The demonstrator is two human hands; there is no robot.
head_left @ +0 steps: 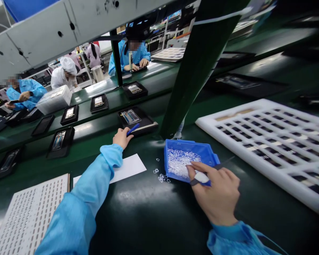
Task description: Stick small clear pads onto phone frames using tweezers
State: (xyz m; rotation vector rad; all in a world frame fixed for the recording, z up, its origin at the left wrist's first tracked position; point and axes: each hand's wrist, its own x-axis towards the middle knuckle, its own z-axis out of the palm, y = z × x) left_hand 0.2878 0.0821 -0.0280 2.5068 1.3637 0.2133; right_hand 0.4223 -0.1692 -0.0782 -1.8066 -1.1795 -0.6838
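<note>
My left hand [122,137] reaches forward in a light blue sleeve, closed round a blue pen-like tool [133,129] whose tip rests on a black tray [138,121] holding a phone part. My right hand [218,191] lies at the near edge of a blue bin [188,148] filled with tiny clear parts. Its fingers are pinched round a dark thin tool [220,165], with a white cot on one fingertip. A few loose small parts [162,176] lie on the dark green bench beside the bin.
A white sheet of paper [129,166] lies between my arms. A perforated white board [29,212] sits near left, a large white slotted tray [271,141] right. Black trays with phone parts [60,141] ride a green belt. A green post [194,71] stands ahead. Co-workers in blue coats [26,92] sit opposite.
</note>
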